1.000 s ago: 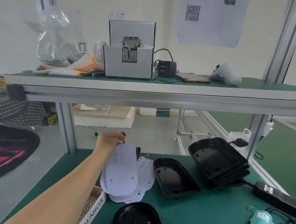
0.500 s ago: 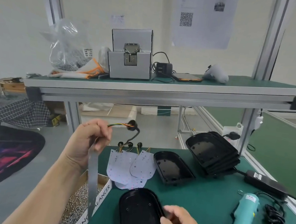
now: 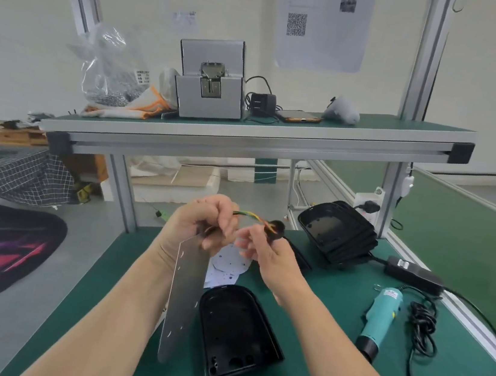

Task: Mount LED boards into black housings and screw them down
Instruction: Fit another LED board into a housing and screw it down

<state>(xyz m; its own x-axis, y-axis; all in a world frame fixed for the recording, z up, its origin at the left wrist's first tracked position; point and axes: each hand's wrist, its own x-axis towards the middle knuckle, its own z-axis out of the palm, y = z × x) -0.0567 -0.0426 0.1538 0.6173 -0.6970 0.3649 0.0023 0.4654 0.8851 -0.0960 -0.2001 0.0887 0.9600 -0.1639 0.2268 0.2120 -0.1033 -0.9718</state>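
- My left hand [image 3: 201, 222] is raised in front of me. Its fingers [image 3: 223, 220] are curled round the top edge of the LED board [image 3: 182, 305].
- The board hangs down from them almost upright, with its grey metal back toward me. Its low end is above the surface [image 3: 315, 338] and does not sit in anything.
- The coloured wires [image 3: 249, 216] leave the top of the board toward 3 o'clock. They end in a black round part [image 3: 276, 225], maybe a grommet; I cannot tell exactly.
- The fingers [image 3: 249, 239] of my right hand [image 3: 266, 255] pinch this black round part, just beside the left hand.
- The black housing [image 3: 237, 334] lies at 6 o'clock from my hands, hollow side up and with no board in it. It is just at 3 o'clock of the hanging board.
- More white boards [image 3: 228, 267] lie flat below my hands.
- A stack of housings [image 3: 335, 231] stands at 2 o'clock.
- The teal screwdriver [image 3: 381, 316] lies at 3 o'clock of the open housing, well apart from it.
- I judge the step in hand is arranging the cable before the board is seated. No screw is in yet, so this unit is at its beginning.
- For the next move, I think I must lead the black part and the wires to the round openings at the near end of the housing. Then I turn the board flat and lower it so that its holes meet the posts.
- Care is needed that no wire is trapped under the board.
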